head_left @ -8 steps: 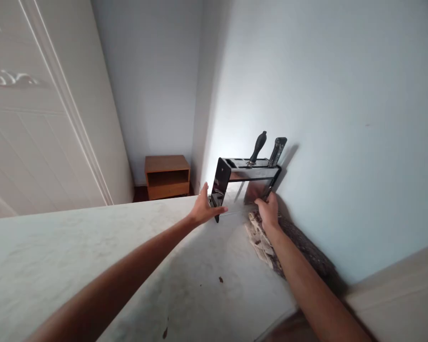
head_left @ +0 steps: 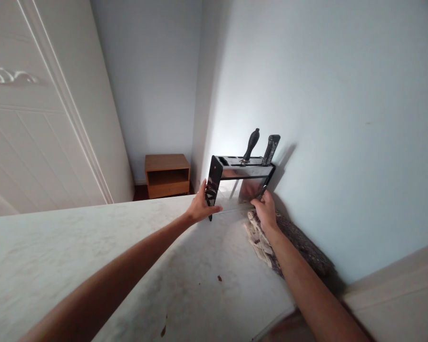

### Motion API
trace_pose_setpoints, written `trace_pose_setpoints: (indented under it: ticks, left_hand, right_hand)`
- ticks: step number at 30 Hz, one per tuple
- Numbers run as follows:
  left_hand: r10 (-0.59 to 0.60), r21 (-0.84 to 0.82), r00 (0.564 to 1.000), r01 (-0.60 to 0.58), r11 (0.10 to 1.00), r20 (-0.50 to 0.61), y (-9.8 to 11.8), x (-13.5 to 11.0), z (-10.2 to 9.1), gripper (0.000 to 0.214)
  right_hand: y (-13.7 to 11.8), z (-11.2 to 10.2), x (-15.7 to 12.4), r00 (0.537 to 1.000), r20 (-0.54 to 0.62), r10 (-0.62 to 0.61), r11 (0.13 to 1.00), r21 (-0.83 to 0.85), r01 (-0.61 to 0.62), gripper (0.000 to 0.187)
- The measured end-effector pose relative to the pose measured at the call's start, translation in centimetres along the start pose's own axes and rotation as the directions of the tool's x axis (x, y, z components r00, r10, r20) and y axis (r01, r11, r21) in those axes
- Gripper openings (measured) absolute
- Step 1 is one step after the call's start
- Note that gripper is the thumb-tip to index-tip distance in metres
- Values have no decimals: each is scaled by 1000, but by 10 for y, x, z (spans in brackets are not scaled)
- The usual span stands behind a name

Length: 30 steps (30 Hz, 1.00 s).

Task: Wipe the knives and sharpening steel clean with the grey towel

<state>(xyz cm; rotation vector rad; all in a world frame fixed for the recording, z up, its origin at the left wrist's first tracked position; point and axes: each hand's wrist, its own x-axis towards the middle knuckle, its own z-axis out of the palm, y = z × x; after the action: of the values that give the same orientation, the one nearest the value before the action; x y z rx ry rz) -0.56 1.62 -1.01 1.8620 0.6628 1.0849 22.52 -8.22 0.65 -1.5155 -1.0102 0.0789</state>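
1. Head view. Rack (head_left: 244,167): black, upright, at the far edge of the worktop (head_left: 92,247), near the wall (head_left: 342,118). Two handles (head_left: 251,142) stand out of its top.
2. Left hand (head_left: 199,206): closed round the rack's left end plate. Right hand (head_left: 264,209): gripping its right leg, above a cloth (head_left: 267,247).
3. Change: rack and both hands sit slightly further left than a moment ago. The nightstand (head_left: 167,175) has not shifted, so the rack itself is being moved.

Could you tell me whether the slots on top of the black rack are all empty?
No, two dark handles stick up from the black rack.
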Motion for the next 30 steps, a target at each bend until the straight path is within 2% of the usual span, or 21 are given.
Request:
trace_pose_setpoints:
  ticks: [5,9,14,19,24,30]
  left_hand:
    - [-60,-8,998,61,998,22,4,-6,-25,125]
    - [-83,-9,996,83,996,10,9,-18,-47,125]
    - [-80,18,997,80,997,14,12,-37,-73,124]
    - [-92,46,996,91,995,15,16,-57,-99,127]
    - [-118,64,993,118,991,-14,20,-80,-130,127]
    - [-157,52,987,158,986,-21,27,-112,-177,127]
  right_hand:
    - [-2,3,-6,990,129,-48,999,-6,49,36]
    - [-3,12,-15,974,208,-92,996,0,94,43]
    - [0,26,-34,961,243,-135,989,-31,147,52]
    - [11,33,-44,949,266,-169,965,-151,214,58]
    - [15,35,-46,924,338,-176,958,-158,240,50]
    - [12,33,-46,891,427,-154,942,-210,263,39]
